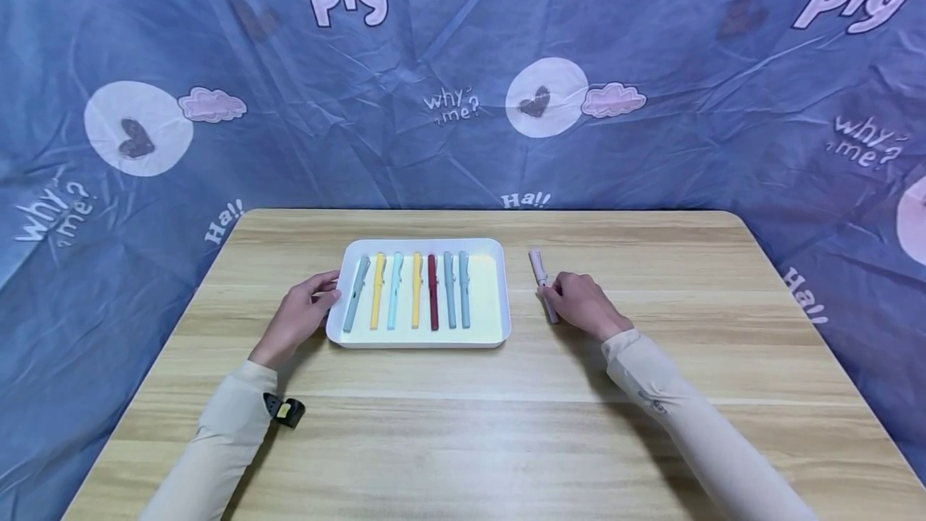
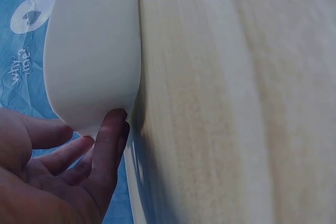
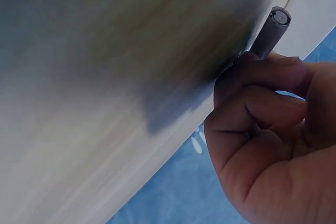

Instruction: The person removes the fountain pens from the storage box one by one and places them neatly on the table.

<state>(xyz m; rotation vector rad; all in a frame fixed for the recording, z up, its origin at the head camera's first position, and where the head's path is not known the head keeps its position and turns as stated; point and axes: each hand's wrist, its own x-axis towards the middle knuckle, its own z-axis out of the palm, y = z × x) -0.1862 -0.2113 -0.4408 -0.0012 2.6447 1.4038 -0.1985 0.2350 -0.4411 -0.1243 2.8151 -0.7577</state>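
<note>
On the table lies a shallow white tray (image 1: 490, 336) holding a row of capped pens: grey-blue, yellow, light blue and dark red (image 1: 433, 292). My left hand (image 1: 300, 316) holds the tray's left end. In the left wrist view, its thumb meets the rim and its fingers (image 2: 107, 145) touch the outer wall. Right of the tray, my right hand (image 1: 584, 305) pinches a pale lilac pen (image 1: 537, 264) near its middle. The right wrist view shows the pen's round barrel end (image 3: 270, 30) sticking out past the curled fingers (image 3: 252, 108); the hand hides its middle.
The light wooden table (image 1: 463, 441) extends around the tray, with its far edge behind it. A blue printed cloth (image 1: 463, 159) hangs beyond that edge. A black strap with a small device (image 1: 285, 411) is on the left sleeve. Bare tray floor (image 1: 486, 288) shows right of the pens.
</note>
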